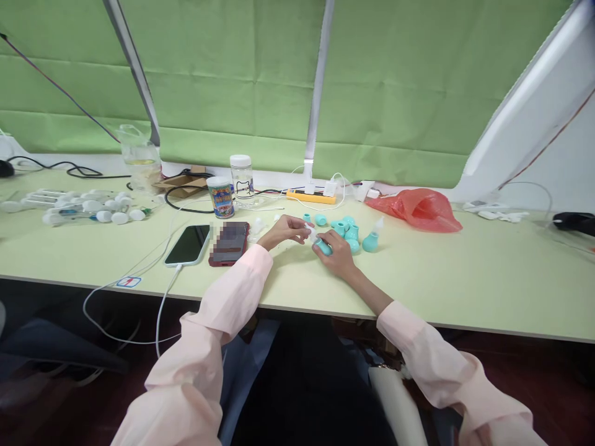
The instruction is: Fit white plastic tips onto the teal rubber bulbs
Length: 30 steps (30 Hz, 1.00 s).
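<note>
Teal bulb (323,247) (small) between both hands, touching

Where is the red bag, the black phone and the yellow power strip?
red bag (421,209): head view, on the middle of the crumpled plastic.
black phone (188,244): head view, on the middle of its dark screen.
yellow power strip (310,197): head view, on its long yellow body.

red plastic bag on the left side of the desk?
No. The red plastic bag lies on the desk's right side, beyond the teal pieces; the phones are on the left.
</note>
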### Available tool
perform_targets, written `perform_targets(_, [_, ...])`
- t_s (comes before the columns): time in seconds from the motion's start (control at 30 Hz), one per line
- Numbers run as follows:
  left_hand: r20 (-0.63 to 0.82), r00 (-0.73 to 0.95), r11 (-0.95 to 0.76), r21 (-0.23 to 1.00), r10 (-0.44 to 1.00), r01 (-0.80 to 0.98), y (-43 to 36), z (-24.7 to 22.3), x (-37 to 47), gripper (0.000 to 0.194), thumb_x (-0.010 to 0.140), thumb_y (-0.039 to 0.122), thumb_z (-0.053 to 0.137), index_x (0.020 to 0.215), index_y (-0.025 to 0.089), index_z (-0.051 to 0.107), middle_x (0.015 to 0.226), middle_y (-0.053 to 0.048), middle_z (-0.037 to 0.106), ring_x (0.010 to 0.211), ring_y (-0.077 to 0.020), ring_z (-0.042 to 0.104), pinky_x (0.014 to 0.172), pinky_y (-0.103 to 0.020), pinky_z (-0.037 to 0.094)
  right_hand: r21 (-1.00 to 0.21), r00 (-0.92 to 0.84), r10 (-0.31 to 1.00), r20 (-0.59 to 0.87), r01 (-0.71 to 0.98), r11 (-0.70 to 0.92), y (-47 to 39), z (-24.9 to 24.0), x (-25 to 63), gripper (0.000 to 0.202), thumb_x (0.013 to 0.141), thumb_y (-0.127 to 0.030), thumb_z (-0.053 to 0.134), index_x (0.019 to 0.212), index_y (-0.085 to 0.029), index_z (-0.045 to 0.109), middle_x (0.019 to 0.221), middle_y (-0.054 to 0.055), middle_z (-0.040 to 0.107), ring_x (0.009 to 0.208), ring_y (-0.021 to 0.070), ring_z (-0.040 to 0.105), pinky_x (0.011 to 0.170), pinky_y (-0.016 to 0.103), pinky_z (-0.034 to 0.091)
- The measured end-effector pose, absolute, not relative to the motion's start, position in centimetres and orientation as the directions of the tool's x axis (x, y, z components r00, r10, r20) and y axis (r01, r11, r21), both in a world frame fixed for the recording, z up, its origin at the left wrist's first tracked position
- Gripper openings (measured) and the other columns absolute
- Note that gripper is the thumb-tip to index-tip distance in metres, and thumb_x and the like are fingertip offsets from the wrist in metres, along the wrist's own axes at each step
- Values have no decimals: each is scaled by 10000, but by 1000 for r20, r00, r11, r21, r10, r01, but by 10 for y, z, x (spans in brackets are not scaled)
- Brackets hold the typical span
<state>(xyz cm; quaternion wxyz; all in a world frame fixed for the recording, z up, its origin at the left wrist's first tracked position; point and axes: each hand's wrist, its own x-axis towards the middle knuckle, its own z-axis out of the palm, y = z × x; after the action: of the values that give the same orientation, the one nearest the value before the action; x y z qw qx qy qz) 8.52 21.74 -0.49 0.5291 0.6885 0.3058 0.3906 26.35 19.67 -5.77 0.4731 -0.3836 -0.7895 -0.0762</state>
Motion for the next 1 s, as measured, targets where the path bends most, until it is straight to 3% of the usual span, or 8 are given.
perform_targets(0.13, [279, 438, -313, 950, 854, 5, 222, -1, 79, 508, 650, 379, 591, 1079, 118, 516, 802, -81, 614, 607, -85, 547, 662, -299, 478, -264, -134, 477, 869, 690, 674, 203, -55, 268, 147, 713, -295, 512, 804, -185, 544, 739, 49, 566, 737, 185, 504, 695, 348, 422])
perform_targets(0.23, [338, 247, -401, 873, 908, 278, 234, -1, 68, 436, 699, 376, 517, 1046, 114, 537, 807, -87, 613, 638, -113, 547, 672, -302, 459, -312, -37, 458, 888, 683, 660, 206, -54, 271, 164, 693, -286, 533, 822, -183, 535, 720, 44, 570, 714, 183, 495, 667, 346, 428])
perform_targets(0.33, [487, 43, -359, 579, 873, 732, 245, -5, 55, 300, 705, 282, 488, 945, 140, 601, 816, -83, 606, 797, -177, 526, 777, -328, 402, -364, -8, 485, 874, 650, 667, 208, -56, 271, 215, 699, -281, 528, 888, -180, 512, 771, 52, 574, 705, 171, 506, 639, 325, 441])
perform_targets(0.43, [523, 35, -244, 336, 851, 910, 249, -8, 45, 288, 699, 233, 466, 934, 148, 611, 844, -94, 600, 918, -238, 473, 804, -351, 370, -453, 31, 548, 836, 602, 658, 210, -61, 269, 263, 723, -295, 505, 957, -185, 456, 828, 57, 571, 676, 150, 523, 626, 311, 454])
perform_targets(0.67, [285, 178, -236, 185, 942, 954, 243, -9, 42, 280, 617, 291, 537, 863, 186, 619, 885, -87, 582, 915, -259, 478, 775, -379, 367, -559, 64, 623, 779, 519, 646, 217, -68, 270, 352, 751, -300, 479, 1069, -218, 350, 916, 57, 573, 784, 152, 569, 695, 322, 475])
perform_targets(0.83, [116, 206, -223, 167, 972, 960, 243, -8, 40, 277, 564, 258, 574, 832, 192, 605, 875, -89, 578, 900, -271, 493, 803, -476, 311, -539, -12, 669, 744, 580, 610, 219, -69, 272, 415, 736, -297, 492, 1116, -209, 350, 840, 46, 592, 754, 170, 569, 679, 341, 463])
perform_targets(1.0, [40, 242, -245, 167, 969, 955, 248, -13, 35, 265, 566, 195, 570, 830, 212, 593, 836, -62, 580, 901, -251, 496, 835, -517, 242, -476, 54, 629, 775, 705, 526, 219, -68, 273, 414, 705, -335, 523, 1080, -194, 415, 781, 35, 600, 657, 166, 531, 639, 330, 428])
